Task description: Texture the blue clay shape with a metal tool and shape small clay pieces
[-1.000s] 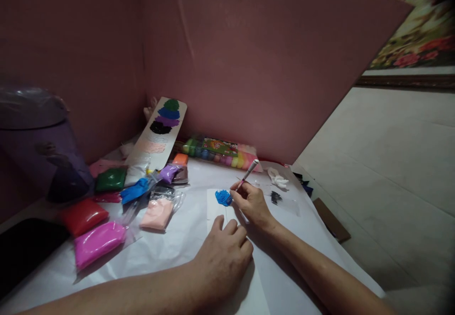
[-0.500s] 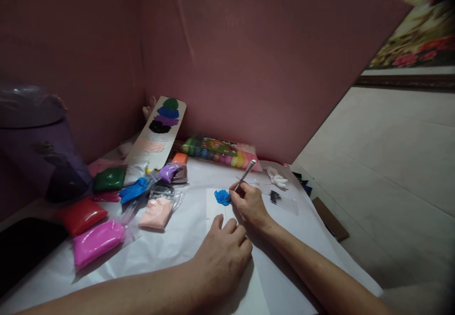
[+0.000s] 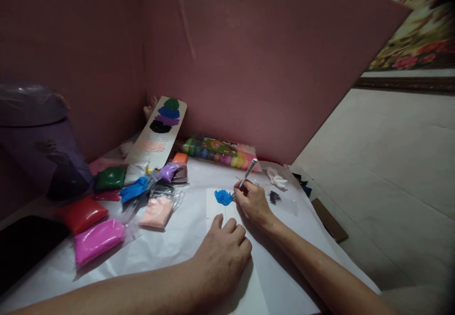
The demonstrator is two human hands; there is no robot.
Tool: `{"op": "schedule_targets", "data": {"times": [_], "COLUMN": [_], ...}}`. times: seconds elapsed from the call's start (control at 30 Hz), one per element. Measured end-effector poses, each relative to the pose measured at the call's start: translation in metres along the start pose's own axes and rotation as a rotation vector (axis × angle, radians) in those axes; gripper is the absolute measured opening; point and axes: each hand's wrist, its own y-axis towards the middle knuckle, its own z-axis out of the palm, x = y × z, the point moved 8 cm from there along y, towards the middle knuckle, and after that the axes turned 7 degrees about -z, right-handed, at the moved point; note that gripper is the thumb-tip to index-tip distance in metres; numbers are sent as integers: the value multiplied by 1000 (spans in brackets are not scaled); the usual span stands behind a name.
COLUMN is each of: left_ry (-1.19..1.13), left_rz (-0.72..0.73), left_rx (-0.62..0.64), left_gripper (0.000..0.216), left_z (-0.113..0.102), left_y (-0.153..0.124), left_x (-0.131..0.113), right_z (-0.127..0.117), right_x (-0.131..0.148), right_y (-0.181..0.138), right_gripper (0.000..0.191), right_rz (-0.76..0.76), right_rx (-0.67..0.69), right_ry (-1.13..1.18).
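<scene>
My right hand [image 3: 253, 203] grips a small fork [image 3: 248, 175] with a pale, patterned handle, its tines pointing down and left. The tines are at the right edge of a textured patch of blue clay [image 3: 223, 197]; whether they touch it I cannot tell. That patch lies near the top of a long white card [image 3: 215, 209] with thin drawn lines. My left hand [image 3: 227, 253] rests palm down on the card below the clay, fingers apart and slightly bent, holding nothing.
On the left lie bagged clays: pink [image 3: 99, 241], red [image 3: 82, 214], peach [image 3: 156, 212], green [image 3: 110, 178]. Behind them leans a card with coloured clay patches [image 3: 164, 125], beside a clay multipack [image 3: 220, 151]. At right are white clay [image 3: 276, 178] and a black scrap [image 3: 274, 197].
My right hand and the fork have shifted slightly right, away from the blue clay, and the tines now show. My left hand has stayed in place.
</scene>
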Motion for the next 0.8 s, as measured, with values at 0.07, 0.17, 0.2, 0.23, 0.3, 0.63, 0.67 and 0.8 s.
{"op": "schedule_targets", "data": {"times": [0.07, 0.17, 0.2, 0.23, 0.3, 0.63, 0.67, 0.8], "left_ry": [6, 10, 7, 3, -5, -14, -14, -16], "left_rz": [5, 0, 0, 1, 4, 8, 6, 1], "left_rx": [-2, 6, 12, 15, 12, 6, 17, 43], "left_gripper": [8, 6, 6, 7, 8, 12, 11, 8], "left_z": [-1, -2, -2, -2, -2, 1, 0, 0], "left_y": [0, 0, 0, 0, 0, 0, 1, 2], "left_x": [-1, -1, -1, -1, -1, 0, 0, 0], "right_z": [-1, -5, -6, -7, -9, 9, 10, 9], "right_x": [0, -1, -2, -1, 0, 4, 2, -6], "right_y": [2, 6, 7, 8, 9, 5, 6, 10], "right_gripper": [13, 14, 14, 13, 13, 13, 13, 13], "right_rz": [-26, -43, -48, -51, -48, 73, 72, 57], "right_rx": [-12, -41, -50, -59, -78, -28, -24, -18], "right_ry": [-22, -29, -29, -25, 3, 171, 165, 105]}}
